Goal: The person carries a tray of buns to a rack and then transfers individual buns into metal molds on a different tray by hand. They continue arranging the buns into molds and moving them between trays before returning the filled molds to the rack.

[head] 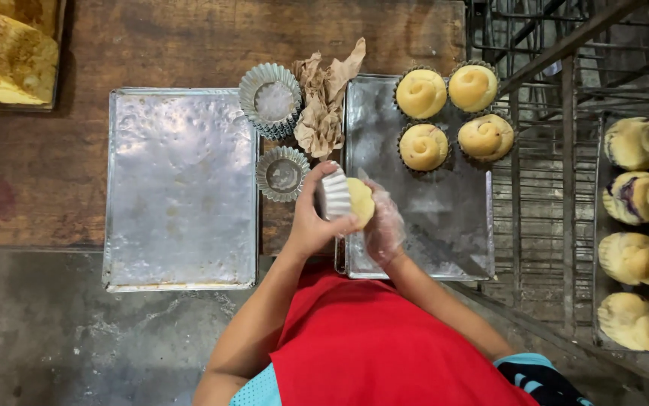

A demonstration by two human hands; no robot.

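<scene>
My left hand grips a fluted metal mould tilted on its side, with a pale yellow dough piece in its mouth. My right hand, in a clear plastic glove, presses against the dough from the right. Both hands hover over the near left corner of a metal baking tray. At the tray's far end sit several moulds holding coiled dough buns.
An empty metal tray lies to the left on the wooden table. Between the trays stand a stack of fluted moulds, a single mould and crumpled brown paper. A metal rack on the right holds more buns.
</scene>
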